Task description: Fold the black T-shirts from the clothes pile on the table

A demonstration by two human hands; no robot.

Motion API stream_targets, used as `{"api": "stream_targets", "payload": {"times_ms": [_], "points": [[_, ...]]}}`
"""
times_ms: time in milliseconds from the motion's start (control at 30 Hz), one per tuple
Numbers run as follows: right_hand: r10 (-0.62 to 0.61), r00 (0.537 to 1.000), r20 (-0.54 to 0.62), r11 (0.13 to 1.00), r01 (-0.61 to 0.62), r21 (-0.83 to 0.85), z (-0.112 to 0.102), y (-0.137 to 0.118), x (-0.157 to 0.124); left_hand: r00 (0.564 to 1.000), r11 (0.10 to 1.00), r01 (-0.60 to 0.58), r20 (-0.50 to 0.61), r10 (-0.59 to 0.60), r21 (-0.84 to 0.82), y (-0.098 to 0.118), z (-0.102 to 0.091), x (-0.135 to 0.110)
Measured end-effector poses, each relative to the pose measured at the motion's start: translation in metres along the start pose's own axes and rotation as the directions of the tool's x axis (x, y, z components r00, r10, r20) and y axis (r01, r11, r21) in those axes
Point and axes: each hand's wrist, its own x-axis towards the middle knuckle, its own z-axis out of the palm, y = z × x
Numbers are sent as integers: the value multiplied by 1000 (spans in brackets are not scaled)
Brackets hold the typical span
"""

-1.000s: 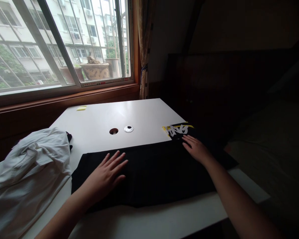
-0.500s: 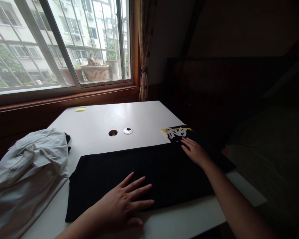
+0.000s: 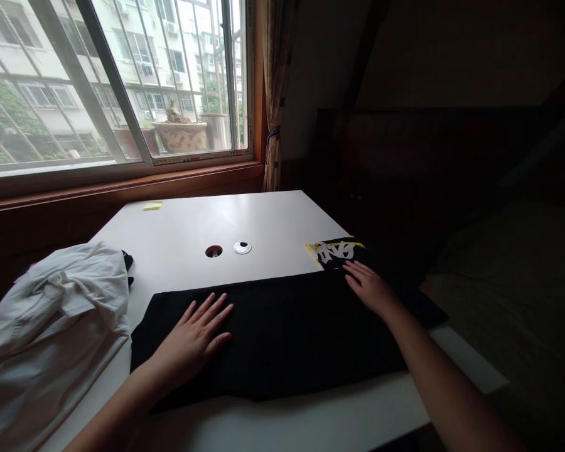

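A black garment, partly folded, lies flat across the near side of the white table. My left hand rests on its left part with fingers stretched out. On its right part, near the far edge, lies my right hand, palm down and fingers extended. Just beyond those fingertips shows a printed part of dark cloth with white lettering and yellow stripes. The garment's right end fades into shadow, so its shape there is hard to make out.
The white table has a round cable hole and a loose round cover beside it. Crumpled white clothing is heaped at the left. A yellow note lies at the far left corner. Beyond is a barred window.
My left hand has moved left and farther away across the black cloth. The garment's near-left edge has shifted slightly. My right hand stays almost in place.
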Motion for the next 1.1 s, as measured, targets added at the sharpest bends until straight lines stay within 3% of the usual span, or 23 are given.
{"api": "stream_targets", "payload": {"times_ms": [167, 267, 367, 433, 500, 600, 700, 833, 933, 1100], "points": [[2, 998, -62, 992, -9, -123, -9, -14, 0, 967, 962, 255, -26, -254, 97, -35, 1, -9], [-57, 997, -47, 992, 51, -117, -17, -46, 3, 972, 966, 233, -62, -227, 115, -37, 1, -7], [-166, 984, 58, 986, 166, -8, -21, -98, 4, 987, 983, 150, -77, -142, 111, -31, 3, -2], [-297, 941, 161, 953, 281, 114, -20, -136, 0, 991, 988, 120, -72, -113, 99, -27, 6, 0], [-422, 864, 274, 902, 372, 218, -18, -165, -3, 992, 989, 115, -68, -109, 90, -26, 9, 1], [-477, 788, 390, 876, 391, 282, -16, -179, -5, 991, 989, 119, -69, -113, 87, -28, 12, -1], [-421, 798, 430, 904, 335, 265, -16, -155, -1, 990, 988, 131, -64, -125, 87, -30, 13, -2], [-229, 871, 436, 973, 187, 137, -20, -93, 3, 989, 984, 147, -37, -144, 101, -30, 12, -2], [-62, 899, 434, 998, 65, 8, -23, -46, 1, 988, 980, 154, -26, -152, 125, -29, 13, -2], [156, 935, 319, 987, -132, -94, -17, 7, -5, 985, 975, 170, -7, -171, 140, -37, 17, -4]]}}
